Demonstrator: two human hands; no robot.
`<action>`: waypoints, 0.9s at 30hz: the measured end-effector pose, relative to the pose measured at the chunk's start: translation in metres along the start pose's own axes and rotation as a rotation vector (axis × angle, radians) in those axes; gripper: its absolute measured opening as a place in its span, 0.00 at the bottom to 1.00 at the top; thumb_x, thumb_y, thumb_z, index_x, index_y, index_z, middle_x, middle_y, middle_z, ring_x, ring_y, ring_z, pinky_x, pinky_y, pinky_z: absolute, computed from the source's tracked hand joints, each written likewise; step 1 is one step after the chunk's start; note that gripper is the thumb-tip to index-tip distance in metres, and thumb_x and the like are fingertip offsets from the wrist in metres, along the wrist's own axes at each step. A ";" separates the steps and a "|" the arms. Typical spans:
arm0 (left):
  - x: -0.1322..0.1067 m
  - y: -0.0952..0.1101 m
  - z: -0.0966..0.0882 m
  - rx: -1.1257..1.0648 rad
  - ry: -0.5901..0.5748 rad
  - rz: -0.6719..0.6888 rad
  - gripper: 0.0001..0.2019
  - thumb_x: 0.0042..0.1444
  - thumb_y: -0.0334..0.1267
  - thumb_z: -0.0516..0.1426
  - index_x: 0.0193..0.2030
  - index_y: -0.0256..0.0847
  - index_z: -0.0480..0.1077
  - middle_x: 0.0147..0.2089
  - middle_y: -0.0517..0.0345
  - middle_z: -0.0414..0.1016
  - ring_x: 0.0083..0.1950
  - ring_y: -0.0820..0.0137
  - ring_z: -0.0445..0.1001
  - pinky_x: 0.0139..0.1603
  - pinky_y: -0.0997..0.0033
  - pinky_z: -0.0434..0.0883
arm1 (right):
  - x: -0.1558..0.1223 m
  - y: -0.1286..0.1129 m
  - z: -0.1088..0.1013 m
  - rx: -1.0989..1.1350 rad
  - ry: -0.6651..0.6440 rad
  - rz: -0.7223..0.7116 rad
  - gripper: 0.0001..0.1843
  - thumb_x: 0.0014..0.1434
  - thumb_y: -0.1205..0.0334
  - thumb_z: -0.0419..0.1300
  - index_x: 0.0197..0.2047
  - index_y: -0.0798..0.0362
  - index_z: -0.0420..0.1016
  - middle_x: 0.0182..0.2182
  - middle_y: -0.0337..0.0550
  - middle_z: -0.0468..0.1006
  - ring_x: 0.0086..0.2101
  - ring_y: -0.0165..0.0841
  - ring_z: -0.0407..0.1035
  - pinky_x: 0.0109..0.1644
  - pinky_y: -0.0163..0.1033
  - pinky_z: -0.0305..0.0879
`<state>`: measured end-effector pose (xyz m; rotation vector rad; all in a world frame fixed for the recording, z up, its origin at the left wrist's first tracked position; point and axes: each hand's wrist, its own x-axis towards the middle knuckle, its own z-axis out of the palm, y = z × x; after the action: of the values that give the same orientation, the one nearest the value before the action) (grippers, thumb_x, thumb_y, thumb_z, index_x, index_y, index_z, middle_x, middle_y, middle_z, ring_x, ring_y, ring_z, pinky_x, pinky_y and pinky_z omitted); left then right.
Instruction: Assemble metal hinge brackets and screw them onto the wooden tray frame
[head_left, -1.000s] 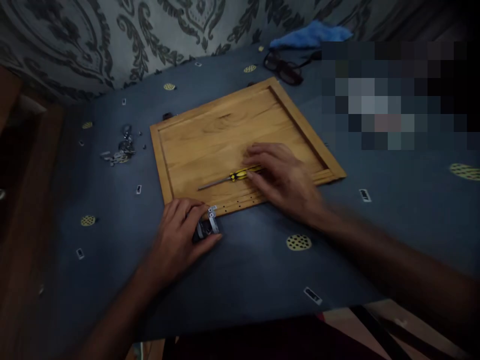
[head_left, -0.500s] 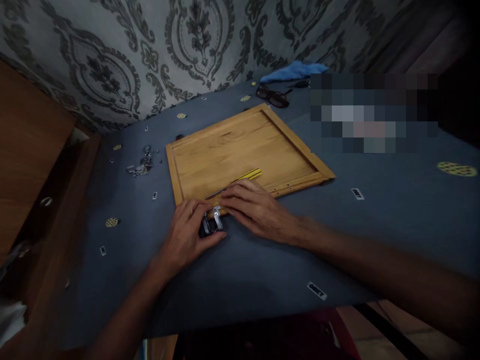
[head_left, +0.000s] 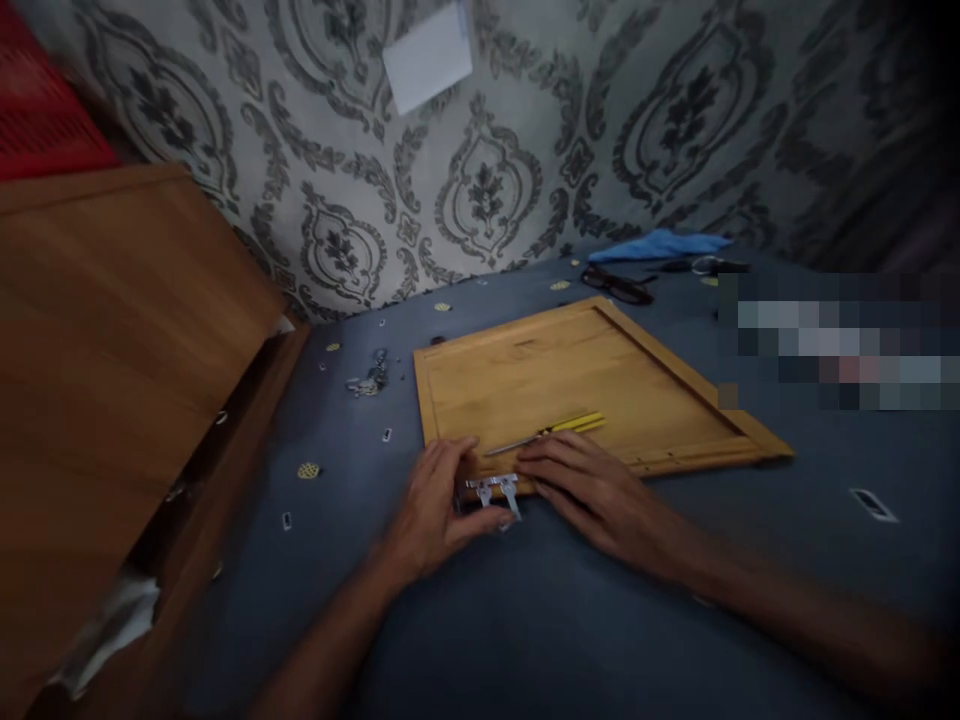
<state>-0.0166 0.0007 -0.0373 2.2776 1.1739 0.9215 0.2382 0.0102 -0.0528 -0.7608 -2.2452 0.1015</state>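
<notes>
A framed wooden cabinet door [head_left: 510, 375] lies on the dark blue tablecloth. At its near edge, my left hand [head_left: 431, 500] grips a metal cabinet hinge [head_left: 491, 488] between thumb and fingers, the thumb beneath. The hinge's silver arms point toward me, and its far side is partly hidden. My right hand [head_left: 600, 490] rests on the same edge just right of the hinge, its fingers stretched out and side by side. Beyond those fingertips lies a screwdriver with a yellow handle [head_left: 577, 423], its shaft slanting left across the door.
Small metal parts [head_left: 367, 378] lie in a pile left of the door. Eyeglasses [head_left: 619, 285] and a blue cloth [head_left: 660, 245] lie near the wall. A wooden cabinet [head_left: 112, 370] stands at the left. A blurred-out patch covers the right side.
The view has swung up and left, so everything sits lower and further right. The hinge has turned in my left hand, showing both its arms. My right hand stays beside it.
</notes>
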 end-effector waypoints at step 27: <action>0.060 -0.141 -0.069 0.608 0.453 -0.397 0.18 0.70 0.45 0.62 0.62 0.41 0.73 0.64 0.47 0.75 0.60 0.57 0.77 0.60 0.47 0.78 | -0.011 0.018 0.003 -0.103 -0.023 -0.028 0.19 0.73 0.64 0.51 0.57 0.49 0.82 0.58 0.53 0.84 0.56 0.44 0.81 0.59 0.51 0.82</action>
<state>-0.1188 0.1327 -0.0544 2.1612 2.2685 1.0488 0.2508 0.0190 -0.0676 -0.7862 -2.2961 -0.0198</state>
